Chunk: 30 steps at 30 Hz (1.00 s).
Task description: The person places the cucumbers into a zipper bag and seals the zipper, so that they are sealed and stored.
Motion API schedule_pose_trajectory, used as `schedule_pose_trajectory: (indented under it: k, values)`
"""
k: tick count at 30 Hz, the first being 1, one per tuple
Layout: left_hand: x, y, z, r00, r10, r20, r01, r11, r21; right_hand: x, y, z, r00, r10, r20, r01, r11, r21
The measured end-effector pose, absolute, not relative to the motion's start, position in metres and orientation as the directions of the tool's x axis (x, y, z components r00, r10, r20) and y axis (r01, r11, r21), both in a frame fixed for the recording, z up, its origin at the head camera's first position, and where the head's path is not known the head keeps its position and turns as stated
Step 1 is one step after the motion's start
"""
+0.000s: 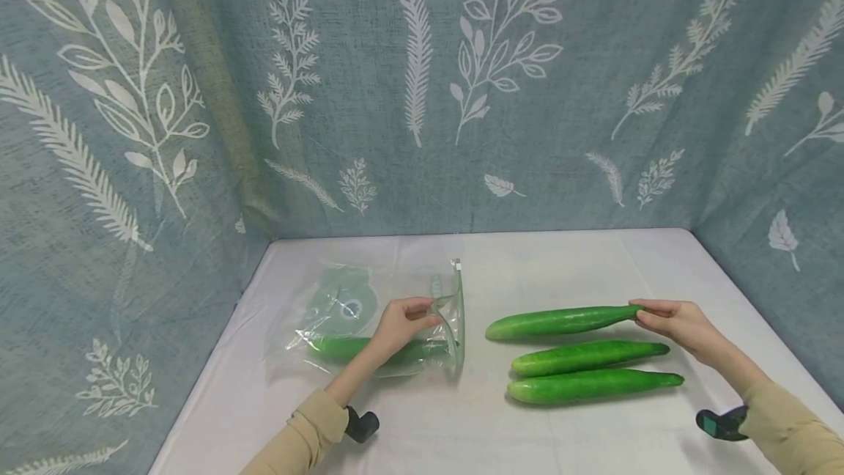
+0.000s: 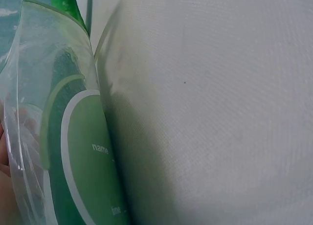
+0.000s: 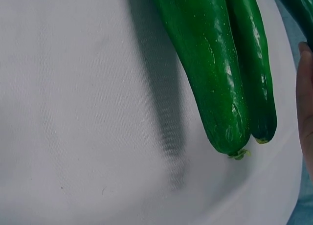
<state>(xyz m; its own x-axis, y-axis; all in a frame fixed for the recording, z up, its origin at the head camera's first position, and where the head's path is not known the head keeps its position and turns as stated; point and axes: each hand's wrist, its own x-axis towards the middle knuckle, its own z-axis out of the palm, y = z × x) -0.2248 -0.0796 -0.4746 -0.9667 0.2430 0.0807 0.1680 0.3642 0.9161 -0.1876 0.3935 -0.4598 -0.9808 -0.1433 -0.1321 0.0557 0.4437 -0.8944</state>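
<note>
On the left of the head view lies a clear zip bag (image 1: 409,281) with a green print and a cucumber (image 1: 339,347) inside. My left hand (image 1: 399,330) pinches the bag's edge at its mouth, which gapes toward the right. In the left wrist view the bag's green label (image 2: 90,151) shows the word "name". My right hand (image 1: 682,327) pinches the narrow end of another cucumber (image 1: 560,322), whose pale end points left toward the bag. Just nearer to me, a middle cucumber (image 1: 587,358) and a front cucumber (image 1: 593,387) lie side by side.
A white cloth covers the table (image 1: 461,431). Blue-grey curtains (image 1: 369,94) with white leaf prints stand behind it and at both sides. A dark wrist camera (image 1: 363,425) sits by the left sleeve, and another camera (image 1: 722,424) by the right sleeve.
</note>
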Motion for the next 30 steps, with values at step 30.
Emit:
schedule_pose_trajectory:
  k: [30]
  values:
    - [-0.214, -0.076, -0.455, -0.964, 0.242, 0.108, 0.192, 0.355, 0.915, -0.187, 0.359, -0.456, -0.986, -0.120, -0.119, 0.115, 0.036, -0.993]
